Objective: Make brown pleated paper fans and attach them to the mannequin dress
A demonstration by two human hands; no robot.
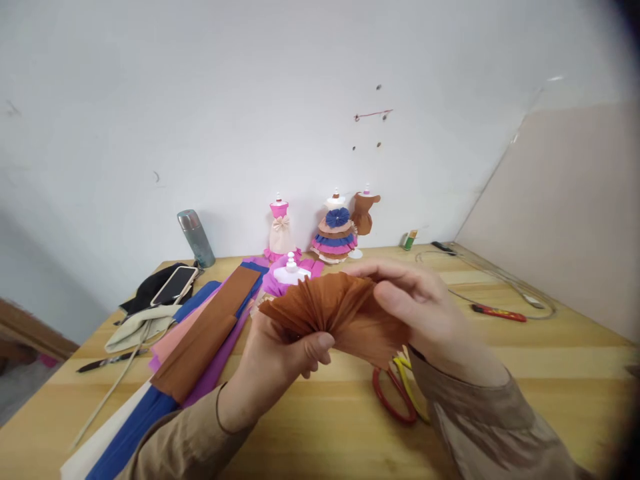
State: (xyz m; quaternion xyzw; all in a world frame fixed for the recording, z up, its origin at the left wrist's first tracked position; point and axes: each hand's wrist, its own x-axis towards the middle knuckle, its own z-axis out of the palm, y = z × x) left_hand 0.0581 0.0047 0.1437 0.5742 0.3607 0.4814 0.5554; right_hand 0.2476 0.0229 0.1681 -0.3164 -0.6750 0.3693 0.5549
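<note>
Above the wooden worktop (550, 360), the left hand (273, 370) pinched the lower edge of a pleated brown paper fan (330, 307) while the right hand (425, 300) gripped its right side. Bare wood lay open to the right, paper strips (200, 340) crowded the left, and scissors (393, 400) lay just beneath the fan. Any label on the green bottle (410, 240) was too small to read.

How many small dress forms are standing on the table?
4. Three by the wall: pink dress form, layered-skirt form, brown form. A bare white form stands nearer, behind the pleated brown paper; that paper may hide more.
</note>
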